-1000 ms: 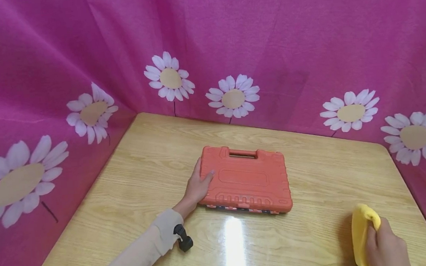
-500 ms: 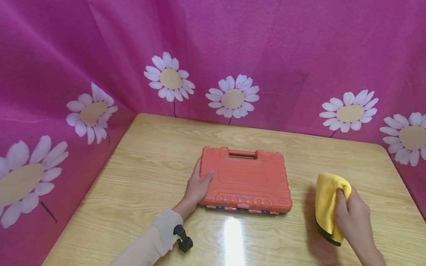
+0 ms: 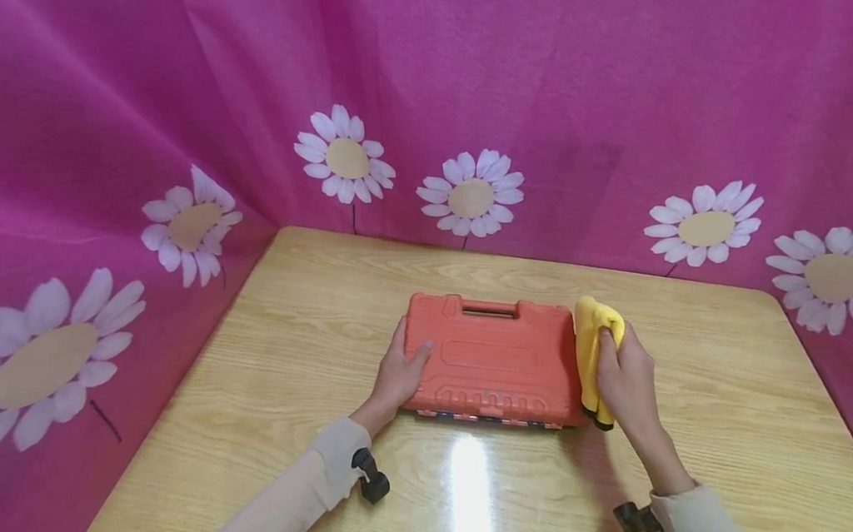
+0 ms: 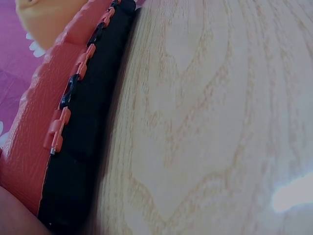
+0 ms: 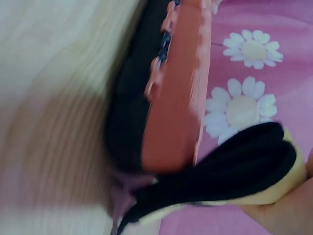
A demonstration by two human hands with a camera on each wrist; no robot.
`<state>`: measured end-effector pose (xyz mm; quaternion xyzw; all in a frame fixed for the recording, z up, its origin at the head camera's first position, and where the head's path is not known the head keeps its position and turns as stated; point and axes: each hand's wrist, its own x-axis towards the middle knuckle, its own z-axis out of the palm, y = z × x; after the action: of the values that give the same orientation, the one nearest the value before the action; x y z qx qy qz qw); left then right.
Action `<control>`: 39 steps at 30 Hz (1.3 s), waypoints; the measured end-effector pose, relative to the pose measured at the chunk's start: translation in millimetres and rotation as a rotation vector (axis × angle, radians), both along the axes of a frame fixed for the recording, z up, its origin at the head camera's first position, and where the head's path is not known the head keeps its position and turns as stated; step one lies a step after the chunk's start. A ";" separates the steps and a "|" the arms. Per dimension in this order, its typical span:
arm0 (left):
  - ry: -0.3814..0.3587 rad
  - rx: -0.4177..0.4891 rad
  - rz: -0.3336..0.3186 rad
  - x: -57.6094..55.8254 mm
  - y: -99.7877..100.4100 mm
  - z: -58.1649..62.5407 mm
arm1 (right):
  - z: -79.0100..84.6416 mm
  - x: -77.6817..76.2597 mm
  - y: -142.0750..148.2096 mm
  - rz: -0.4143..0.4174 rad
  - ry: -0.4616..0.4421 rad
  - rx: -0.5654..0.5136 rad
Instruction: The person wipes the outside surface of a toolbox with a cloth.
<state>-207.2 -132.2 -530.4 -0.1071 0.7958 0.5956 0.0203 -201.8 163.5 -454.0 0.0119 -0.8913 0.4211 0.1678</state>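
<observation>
A closed tool case (image 3: 490, 357) with an orange-red lid and a black lower half (image 4: 80, 161) lies flat on the table, its carrying handle at the far side. My left hand (image 3: 398, 377) holds the case by its left edge, thumb over the lid. Bunched in my right hand (image 3: 626, 375) is a yellow cloth (image 3: 591, 353) with a dark border, gripped between thumb and fingers. The cloth hangs right beside the case's right side; in the right wrist view its dark border (image 5: 230, 171) is at the case's corner, and contact is hard to tell there.
The wood-grain table (image 3: 309, 308) has rounded corners and a bright light reflection near the front. A magenta curtain (image 3: 530, 57) with printed daisies stands behind it and at both sides. Black camera mounts (image 3: 371, 479) sit on both wrists.
My right hand has carried the yellow cloth from the table's right front, leftward and away from me, to the case's right side. My left hand and the case have stayed put.
</observation>
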 end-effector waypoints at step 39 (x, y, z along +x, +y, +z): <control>0.063 -0.092 0.001 -3.1 -1.3 -3.6 | -34.7 -47.7 -174.5 0.556 -0.049 0.213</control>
<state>-210.3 -133.5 -534.0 -0.0896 0.8225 0.5616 -0.0099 -249.5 -11.0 -488.8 0.2627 -0.8969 0.3549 0.0223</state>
